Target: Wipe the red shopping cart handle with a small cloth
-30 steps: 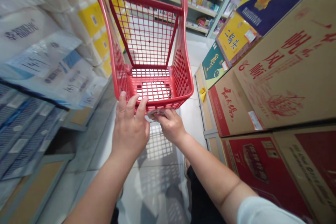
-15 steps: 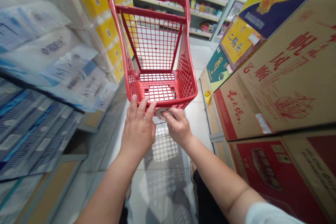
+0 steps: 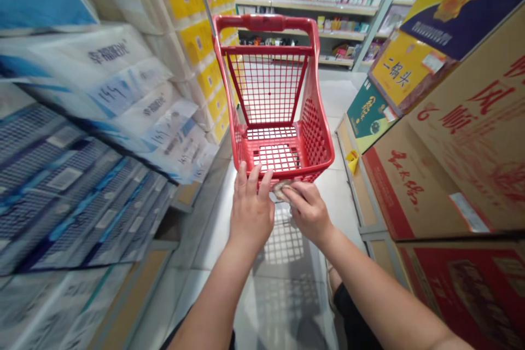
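Observation:
In front of me stands a red plastic shopping cart (image 3: 324,153) with a grid back panel and a bare basket. My left hand (image 3: 252,208) lies against its near end, back of the hand up, fingers spread and their tips at the rim. My right hand (image 3: 309,210) pinches a small crumpled greyish cloth (image 3: 281,190) and presses it to the cart's near face, just below the rim. The part of the cloth under the fingers is hidden.
Stacked white and blue tissue packs (image 3: 118,82) lean in from the left. Liquor cartons (image 3: 422,191) line the right side. Beyond the cart, a shelf (image 3: 311,5) carries bottles and tubes. The tiled floor (image 3: 205,284) runs between them, with my feet below.
My view has shifted, so the cart, both hands and the aisle sit farther right and lower. Both hands keep their places on the cart, the cloth still in the right one.

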Available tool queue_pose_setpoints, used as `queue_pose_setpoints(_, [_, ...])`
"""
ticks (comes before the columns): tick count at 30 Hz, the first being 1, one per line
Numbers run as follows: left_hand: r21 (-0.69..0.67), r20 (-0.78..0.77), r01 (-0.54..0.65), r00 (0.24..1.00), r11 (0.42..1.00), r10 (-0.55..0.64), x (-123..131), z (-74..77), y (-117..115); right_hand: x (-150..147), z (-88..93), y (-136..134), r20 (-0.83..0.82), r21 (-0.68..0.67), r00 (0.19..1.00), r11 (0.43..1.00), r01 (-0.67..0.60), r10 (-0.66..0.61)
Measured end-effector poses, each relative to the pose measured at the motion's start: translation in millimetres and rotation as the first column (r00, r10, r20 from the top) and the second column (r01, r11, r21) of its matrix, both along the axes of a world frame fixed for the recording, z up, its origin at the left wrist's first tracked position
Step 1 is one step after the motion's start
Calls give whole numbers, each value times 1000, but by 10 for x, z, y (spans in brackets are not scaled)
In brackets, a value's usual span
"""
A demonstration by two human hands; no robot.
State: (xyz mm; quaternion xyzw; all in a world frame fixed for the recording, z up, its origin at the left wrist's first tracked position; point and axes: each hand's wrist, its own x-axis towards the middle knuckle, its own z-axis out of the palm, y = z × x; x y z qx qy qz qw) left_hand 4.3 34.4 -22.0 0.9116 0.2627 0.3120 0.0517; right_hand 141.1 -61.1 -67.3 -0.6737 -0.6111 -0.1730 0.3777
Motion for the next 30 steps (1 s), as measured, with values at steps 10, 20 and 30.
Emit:
queue_pose_setpoints(10, [-14,27,3,1000,1000,-3,-14,16,5,2,13,-3,15,25,1000,1000,13,-13])
queue_pose_setpoints(20, [-28,9,-3,1000,1000,3,-17,21,-9,12,113,-29,-20,-31,1000,999,-17,16])
queue_pose_setpoints(30, [-75,12,16,1000,997,-15,-26,24,-2,9,41,-3,34,12,999,999,-34,34])
